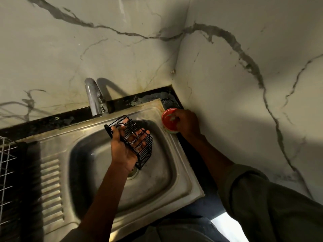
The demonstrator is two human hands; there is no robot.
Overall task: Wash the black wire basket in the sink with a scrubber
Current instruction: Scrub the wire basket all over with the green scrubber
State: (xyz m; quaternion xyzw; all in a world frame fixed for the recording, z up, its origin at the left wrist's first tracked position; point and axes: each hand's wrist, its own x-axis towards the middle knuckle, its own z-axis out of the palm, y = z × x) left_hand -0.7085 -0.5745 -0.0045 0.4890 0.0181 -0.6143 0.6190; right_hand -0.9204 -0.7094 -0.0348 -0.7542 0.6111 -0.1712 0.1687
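My left hand (125,147) holds the basket (138,142) above the sink (176,173), over the far half of the bowl and just this side of the tap (94,96). My fingers (139,135) pass through the black wires, spread and nearly straight inside it, while the thumb curls over its near-left edge, so the basket hangs on my hand, tilted, with its open side toward me. It touches neither the bowl nor the tap. The drain (133,172) shows below my wrist, at the bottom of the bowl.

My right hand (186,123) is at the sink's far right corner, where the rim meets the dark counter (153,97). It rests on a small red tub (170,122) that stands there, fingertips curled down into its open top. Whether they pinch something inside I cannot tell; a pale smear shows within the tub, too blurred to name.

The tap stands at the sink's back edge, its spout bent toward the bowl. Left of the bowl lies the ribbed drainboard (51,189), and beyond that, at the far left, a wire rack (7,159). Marble-veined walls (244,84) meet in a corner behind the sink's far right end. My sleeve (262,198) covers the right arm above the elbow.
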